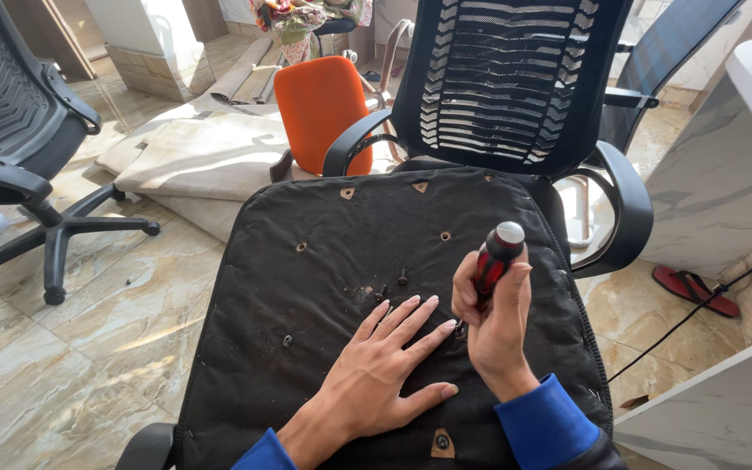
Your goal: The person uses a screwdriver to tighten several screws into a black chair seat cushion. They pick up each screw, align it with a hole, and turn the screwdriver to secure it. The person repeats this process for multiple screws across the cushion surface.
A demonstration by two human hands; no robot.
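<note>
1. The right hand (495,326) is wrapping its fingers tight around the red-and-black handle of a screwdriver (493,261), thumb lying up along the grip and the grey cap showing above the fist.
2. The screwdriver's long axis is running steeply down from that cap, leaning slightly toward the left hand; the shaft is dropping out of the bottom of the fist, and its tip is mostly hidden, so I cannot tell whether it is seated in a screw.
3. The left hand (385,370) is lying flat with fingers spread on the black underside of the seat (306,296), fingertips just beside the spot where the shaft meets the fabric. It is holding nothing.
4. Two loose screws (392,283) are lying on the seat beyond the left fingertips, near but apart from the tool.
</note>
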